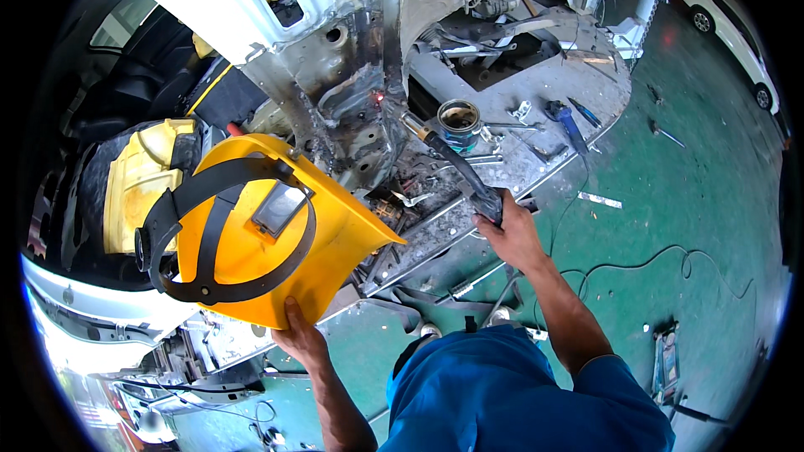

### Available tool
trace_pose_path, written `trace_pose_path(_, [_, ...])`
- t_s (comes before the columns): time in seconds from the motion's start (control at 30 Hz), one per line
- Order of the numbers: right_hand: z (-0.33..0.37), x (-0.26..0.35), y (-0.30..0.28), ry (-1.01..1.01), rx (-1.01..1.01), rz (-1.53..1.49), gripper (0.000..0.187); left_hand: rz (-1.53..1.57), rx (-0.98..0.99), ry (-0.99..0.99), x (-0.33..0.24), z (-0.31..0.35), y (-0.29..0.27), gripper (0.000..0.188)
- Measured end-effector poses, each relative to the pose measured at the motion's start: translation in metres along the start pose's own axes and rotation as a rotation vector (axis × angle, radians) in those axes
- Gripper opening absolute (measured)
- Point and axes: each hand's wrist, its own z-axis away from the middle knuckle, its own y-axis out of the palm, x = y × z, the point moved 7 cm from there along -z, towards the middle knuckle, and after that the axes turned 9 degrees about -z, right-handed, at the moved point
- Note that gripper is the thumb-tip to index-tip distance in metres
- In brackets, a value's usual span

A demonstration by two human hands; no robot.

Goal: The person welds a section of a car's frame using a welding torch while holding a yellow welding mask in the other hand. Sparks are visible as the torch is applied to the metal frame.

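Right hand (512, 234) clenched on welding torch (456, 169) — steady nozzle at glowing seam (378, 98); left hand (300, 336) gripping yellow mask (276, 234) — raise it.

Bright, even daylight fills the frame, and colours are strong on the yellow mask (276, 234) and the green floor (670, 226). At the lower left a pale panel (75, 326) is blown out to near white. A small red glow marks the metal (378, 99) at upper centre. Shadows are soft and short; the cavities at upper left are dark. The fisheye bends straight edges toward the rim, and black corners ring the picture. The centre is sharp; the edges smear slightly.
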Motion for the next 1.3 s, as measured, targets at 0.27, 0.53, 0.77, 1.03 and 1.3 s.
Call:
trace_pose_path(0.27, [-0.003, 0.006, 0.002, -0.001, 0.003, -0.016, 0.044, -0.048, 0.028, 0.028, -0.013, 0.002, 0.004, 0.042])
trace_pose_path(0.53, [-0.004, 0.007, 0.004, -0.022, 0.002, -0.001, 0.044, -0.065, 0.115, 0.011, -0.016, 0.005, 0.017, 0.037])
trace_pose_path(0.77, [-0.002, 0.01, 0.003, -0.021, -0.009, 0.025, 0.045, 0.072, 0.181, 0.074, -0.056, 0.008, 0.046, 0.033])
trace_pose_path(1.03, [-0.004, -0.007, 0.009, -0.122, -0.013, 0.009, 0.046, 0.092, 0.239, 0.137, -0.095, 0.008, 0.067, 0.031])
trace_pose_path(1.3, [-0.004, 0.003, 0.009, -0.217, -0.017, -0.034, 0.045, 0.091, 0.225, 0.191, -0.106, 0.01, 0.07, 0.028])
